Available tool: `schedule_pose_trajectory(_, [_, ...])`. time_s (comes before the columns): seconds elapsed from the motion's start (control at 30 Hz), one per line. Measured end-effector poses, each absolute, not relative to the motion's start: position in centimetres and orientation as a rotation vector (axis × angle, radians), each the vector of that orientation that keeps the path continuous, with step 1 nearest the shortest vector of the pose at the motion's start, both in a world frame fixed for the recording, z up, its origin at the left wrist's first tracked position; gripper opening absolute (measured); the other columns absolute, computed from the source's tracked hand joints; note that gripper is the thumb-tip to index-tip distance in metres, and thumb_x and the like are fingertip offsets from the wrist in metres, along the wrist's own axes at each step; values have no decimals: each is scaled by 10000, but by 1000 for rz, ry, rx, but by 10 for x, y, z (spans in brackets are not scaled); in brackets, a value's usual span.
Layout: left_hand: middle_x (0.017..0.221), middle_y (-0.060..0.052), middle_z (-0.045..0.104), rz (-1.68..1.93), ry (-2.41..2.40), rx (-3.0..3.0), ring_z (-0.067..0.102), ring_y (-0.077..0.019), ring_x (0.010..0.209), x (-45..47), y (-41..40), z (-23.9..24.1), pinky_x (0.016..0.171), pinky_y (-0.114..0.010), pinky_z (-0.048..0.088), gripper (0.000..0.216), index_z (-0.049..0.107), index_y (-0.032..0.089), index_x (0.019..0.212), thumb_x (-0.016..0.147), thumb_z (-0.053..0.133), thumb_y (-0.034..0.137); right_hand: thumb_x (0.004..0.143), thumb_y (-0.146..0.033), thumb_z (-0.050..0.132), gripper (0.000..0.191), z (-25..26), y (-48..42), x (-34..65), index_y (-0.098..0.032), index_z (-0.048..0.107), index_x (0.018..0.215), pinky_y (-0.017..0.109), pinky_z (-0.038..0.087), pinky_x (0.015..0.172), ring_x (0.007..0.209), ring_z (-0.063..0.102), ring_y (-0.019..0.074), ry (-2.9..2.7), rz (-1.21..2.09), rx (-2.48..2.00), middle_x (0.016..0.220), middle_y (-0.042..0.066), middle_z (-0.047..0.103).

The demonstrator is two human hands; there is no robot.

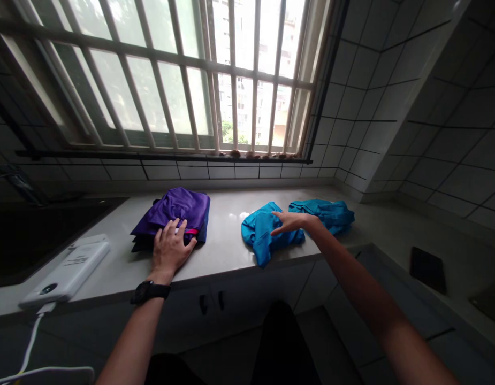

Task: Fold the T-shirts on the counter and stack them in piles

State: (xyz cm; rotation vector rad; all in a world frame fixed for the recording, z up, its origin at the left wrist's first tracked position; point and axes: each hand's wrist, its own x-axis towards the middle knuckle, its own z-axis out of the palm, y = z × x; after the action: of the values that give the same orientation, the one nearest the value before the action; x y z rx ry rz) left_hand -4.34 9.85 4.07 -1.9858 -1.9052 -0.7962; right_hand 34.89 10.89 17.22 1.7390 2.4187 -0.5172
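Observation:
A folded purple garment (179,209) lies on top of a small stack of folded clothes on the white counter (225,240). My left hand (170,248), with a black watch on the wrist, lies flat on the stack's near edge, fingers spread. To the right lies a crumpled blue garment (258,232), hanging a little over the counter's front edge. My right hand (289,221) rests on it with fingers stretched out. A second blue garment (329,212) lies just behind that hand.
A white power bank (66,271) with a white cable lies at the counter's left front edge. A dark sink or hob (38,235) is at the far left. A barred window (191,80) rises behind. A dark flat object (427,268) lies on the lower right counter.

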Motion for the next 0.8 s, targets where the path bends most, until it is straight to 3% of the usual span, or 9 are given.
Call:
schedule_pose_trajectory(0.07, [1601, -234, 491, -806, -1902, -1982, 404, -378, 1512, -44, 99, 40, 1255, -538, 264, 693, 544, 66, 1519, 922, 476, 412, 690, -555, 923, 1102, 156, 110, 343, -224, 417, 1610, 436, 476, 1145, 1466, 479, 392, 2373, -516, 1671, 1627, 192, 460])
schedule_pose_trajectory(0.13, [1602, -218, 498, -813, -1896, -1978, 404, -368, 1514, -45, 99, 39, 1257, -535, 262, 683, 544, 92, 1524, 925, 481, 413, 631, -488, 969, 1064, 143, 109, 338, -250, 486, 1548, 413, 539, 1056, 1362, 576, 385, 2374, -479, 1647, 1564, 180, 519])
schedule_pose_trajectory(0.3, [1597, -215, 504, -814, -1890, -1968, 405, -366, 1514, -45, 99, 38, 1257, -534, 262, 680, 549, 97, 1522, 924, 484, 413, 793, -327, 842, 578, 128, 109, 337, -237, 667, 1336, 365, 572, 896, 1087, 694, 322, 2506, -348, 1622, 1363, 154, 631])
schedule_pose_trajectory(0.47, [1595, -197, 513, -823, -1898, -1970, 411, -368, 1508, -45, 100, 38, 1251, -546, 268, 683, 545, 130, 1533, 909, 506, 404, 843, -156, 682, 209, 141, 113, 339, -215, 743, 1035, 297, 503, 879, 1067, 671, 286, 2719, -270, 1609, 1109, 93, 712])
schedule_pose_trajectory(0.63, [1602, -204, 504, -802, -1898, -1975, 402, -358, 1517, -45, 99, 40, 1256, -530, 267, 678, 547, 110, 1528, 926, 483, 416, 934, -101, 454, 315, 168, 117, 333, -214, 672, 1132, 310, 484, 923, 1107, 615, 265, 2958, 309, 2595, 1199, 112, 665])
schedule_pose_trajectory(0.8, [1597, -224, 503, -801, -1893, -1977, 409, -366, 1510, -44, 98, 40, 1247, -541, 271, 683, 548, 88, 1523, 921, 488, 405, 894, -162, 579, 242, 183, 114, 332, -198, 727, 1081, 318, 510, 892, 977, 630, 233, 3164, 31, 2431, 1136, 86, 661])
